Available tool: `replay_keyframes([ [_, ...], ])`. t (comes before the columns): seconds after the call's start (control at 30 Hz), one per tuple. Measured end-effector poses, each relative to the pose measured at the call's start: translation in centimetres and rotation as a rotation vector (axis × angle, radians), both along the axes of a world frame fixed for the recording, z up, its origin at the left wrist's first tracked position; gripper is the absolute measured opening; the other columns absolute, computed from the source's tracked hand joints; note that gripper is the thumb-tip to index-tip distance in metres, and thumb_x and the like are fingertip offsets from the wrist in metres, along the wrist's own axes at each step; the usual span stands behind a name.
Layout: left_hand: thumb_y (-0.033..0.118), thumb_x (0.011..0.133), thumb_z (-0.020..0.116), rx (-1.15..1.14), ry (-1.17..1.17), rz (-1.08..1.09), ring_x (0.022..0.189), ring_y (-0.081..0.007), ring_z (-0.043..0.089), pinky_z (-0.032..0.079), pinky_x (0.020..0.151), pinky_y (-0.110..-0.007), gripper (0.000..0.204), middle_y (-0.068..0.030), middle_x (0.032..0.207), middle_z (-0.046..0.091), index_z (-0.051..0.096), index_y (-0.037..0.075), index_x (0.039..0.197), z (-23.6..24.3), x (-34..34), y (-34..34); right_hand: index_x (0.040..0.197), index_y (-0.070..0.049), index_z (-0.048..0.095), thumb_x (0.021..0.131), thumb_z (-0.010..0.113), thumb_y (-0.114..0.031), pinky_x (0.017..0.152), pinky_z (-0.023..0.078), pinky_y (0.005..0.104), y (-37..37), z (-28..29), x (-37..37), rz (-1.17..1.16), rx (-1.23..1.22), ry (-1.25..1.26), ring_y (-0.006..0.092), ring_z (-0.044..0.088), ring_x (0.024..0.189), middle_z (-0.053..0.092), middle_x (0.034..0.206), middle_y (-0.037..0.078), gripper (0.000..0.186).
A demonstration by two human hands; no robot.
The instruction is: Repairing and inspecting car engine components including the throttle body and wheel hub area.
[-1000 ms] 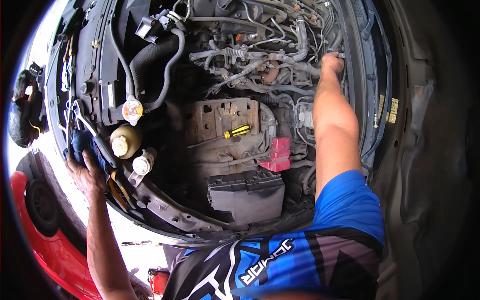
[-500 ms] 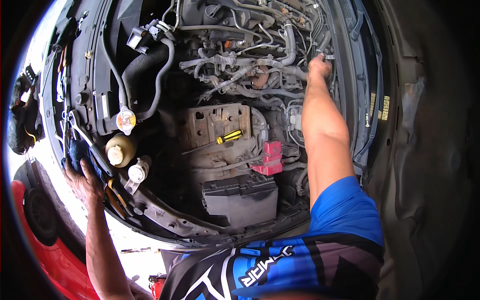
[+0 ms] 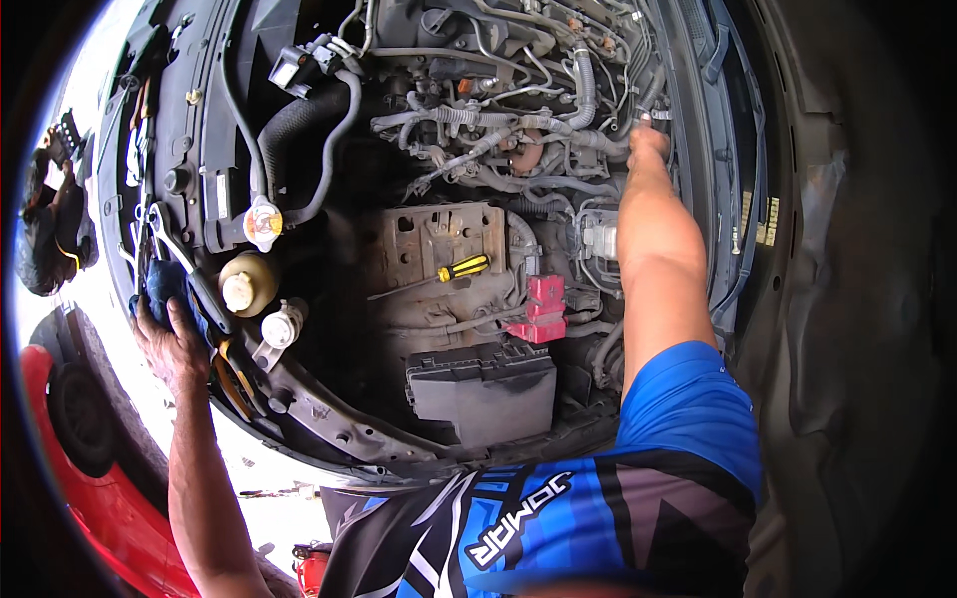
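Engine bay (image 3: 379, 431) open, red car (image 3: 110, 513) outside. I see the left hand (image 3: 173, 349) spread open against a blue cloth (image 3: 167, 281) at the front edge; right hand (image 3: 649, 145) near the rear grey hose (image 3: 654, 88), grip indeterminable. I judge light left-hand support best.

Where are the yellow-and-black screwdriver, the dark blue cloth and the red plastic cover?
Yellow-and-black screwdriver (image 3: 465, 267): head view, on its handle.
Dark blue cloth (image 3: 168, 280): head view, on its exposed top.
Red plastic cover (image 3: 545, 300): head view, near its middle.
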State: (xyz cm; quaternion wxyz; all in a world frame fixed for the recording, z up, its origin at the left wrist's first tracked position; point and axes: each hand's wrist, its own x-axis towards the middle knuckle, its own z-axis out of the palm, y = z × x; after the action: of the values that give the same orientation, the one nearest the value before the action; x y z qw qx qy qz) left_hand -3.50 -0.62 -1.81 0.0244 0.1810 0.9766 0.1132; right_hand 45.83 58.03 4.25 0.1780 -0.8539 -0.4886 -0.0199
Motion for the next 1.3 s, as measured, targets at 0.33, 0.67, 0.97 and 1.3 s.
replay_keyframes([
  [0.33, 0.057, 0.093, 0.045, -0.129, 0.053, 0.032, 0.134, -0.0409, 0.036, 0.031, 0.110, -0.049, 0.069, -0.0233, 0.147, 0.034, 0.036, 0.013, 0.145, 1.1, 0.8, 1.0, 0.107, -0.007, 0.071, 0.081, 0.066, -0.054, 0.095, 0.047, 0.0397, -3.0, 0.5, 0.2, 0.631, -0.325, -0.183, 0.0352, 0.062, 0.109, 0.067, 0.109, 0.022, 0.054],
  [0.67, 0.052, 0.090, 0.053, -0.036, -0.062, 0.037, 0.141, -0.0370, 0.026, 0.016, 0.114, -0.054, 0.067, -0.0224, 0.147, 0.036, 0.043, 0.009, 0.140, 2.6, 1.1, 1.2, 0.118, -0.003, 0.064, 0.087, 0.059, -0.031, 0.089, 0.051, 0.0405, -4.4, 3.2, -2.1, 0.376, -0.543, 0.087, 0.0326, 0.064, 0.104, 0.066, 0.115, 0.021, 0.041],
  [0.97, 0.038, 0.092, 0.057, 0.490, -0.067, 0.108, 0.120, -0.0395, 0.046, 0.028, 0.105, -0.050, 0.046, -0.0226, 0.126, 0.051, 0.053, 0.001, 0.120, 2.0, 1.0, -0.8, 0.097, -0.002, 0.066, 0.086, 0.070, -0.016, 0.065, 0.050, 0.0264, -33.6, 8.6, -20.0, 1.240, -0.482, 0.634, 0.0118, 0.059, 0.072, 0.066, 0.082, 0.004, 0.018],
  [1.3, 0.037, 0.094, 0.052, 0.670, -0.065, 0.144, 0.106, -0.0429, 0.049, 0.034, 0.096, -0.050, 0.044, -0.0241, 0.111, 0.055, 0.052, 0.001, 0.117, 1.6, 0.7, -1.5, 0.108, 0.002, 0.061, 0.085, 0.066, -0.038, 0.083, 0.054, 0.0449, -51.2, 7.4, -35.5, 1.414, -1.029, -0.157, 0.0367, 0.067, 0.095, 0.068, 0.101, 0.022, 0.047],
])
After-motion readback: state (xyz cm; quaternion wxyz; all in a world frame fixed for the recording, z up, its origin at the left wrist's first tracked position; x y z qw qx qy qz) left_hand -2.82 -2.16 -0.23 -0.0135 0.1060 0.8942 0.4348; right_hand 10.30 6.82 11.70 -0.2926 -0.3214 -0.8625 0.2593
